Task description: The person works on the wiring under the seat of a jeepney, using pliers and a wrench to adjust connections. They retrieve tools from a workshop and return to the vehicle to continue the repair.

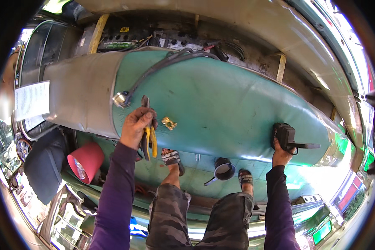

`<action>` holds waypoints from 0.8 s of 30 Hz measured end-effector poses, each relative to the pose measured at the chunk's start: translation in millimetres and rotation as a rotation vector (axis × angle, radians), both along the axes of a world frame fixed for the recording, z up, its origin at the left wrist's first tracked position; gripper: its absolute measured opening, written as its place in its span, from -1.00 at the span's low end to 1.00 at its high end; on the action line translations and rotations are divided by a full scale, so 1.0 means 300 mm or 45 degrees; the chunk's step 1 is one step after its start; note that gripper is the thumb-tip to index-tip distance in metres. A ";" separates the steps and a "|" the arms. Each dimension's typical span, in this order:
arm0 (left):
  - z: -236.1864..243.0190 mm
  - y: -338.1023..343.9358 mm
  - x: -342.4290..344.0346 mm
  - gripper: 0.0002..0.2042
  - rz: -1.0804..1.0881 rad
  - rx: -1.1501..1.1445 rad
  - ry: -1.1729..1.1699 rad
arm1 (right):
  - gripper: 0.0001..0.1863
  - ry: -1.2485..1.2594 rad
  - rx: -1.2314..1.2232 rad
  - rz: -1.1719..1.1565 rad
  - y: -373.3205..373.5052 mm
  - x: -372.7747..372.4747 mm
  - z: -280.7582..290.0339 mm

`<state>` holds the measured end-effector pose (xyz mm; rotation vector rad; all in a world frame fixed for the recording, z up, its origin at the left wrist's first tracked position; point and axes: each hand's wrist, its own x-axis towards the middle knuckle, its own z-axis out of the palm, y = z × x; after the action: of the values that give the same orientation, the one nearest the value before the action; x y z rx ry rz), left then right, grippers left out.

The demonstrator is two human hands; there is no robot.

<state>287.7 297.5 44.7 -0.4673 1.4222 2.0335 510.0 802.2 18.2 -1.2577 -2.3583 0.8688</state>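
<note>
My left hand grips pliers with yellow handles, their jaws pointing up over a long teal padded seat. A small brass clamp lies on the seat just right of that hand. A metal cable end on a grey cable rests above the hand. My right hand holds a black boxy device with a flat arm sticking out to the right, at the seat's near edge.
A grey seat section with a white paper lies left. Batteries and wiring sit behind the seat. A red cup and a black funnel-like cup are on the floor by my sandalled feet.
</note>
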 end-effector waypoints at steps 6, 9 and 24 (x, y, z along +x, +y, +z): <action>-0.175 -0.066 -0.091 -0.80 -0.221 0.157 -0.177 | -0.23 0.108 -0.103 -0.128 -0.027 -0.028 -0.024; -0.227 -0.044 -0.048 -0.77 -0.163 -0.013 -0.026 | -0.21 0.166 -0.111 -0.111 -0.017 -0.015 -0.046; -0.316 -0.045 -0.023 -0.69 -0.055 0.024 0.053 | -0.20 0.364 -0.050 0.015 -0.011 0.031 -0.120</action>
<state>280.9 284.1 -50.0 -0.3852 1.4237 2.0312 519.2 798.8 -17.6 -1.0556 -2.1344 1.0283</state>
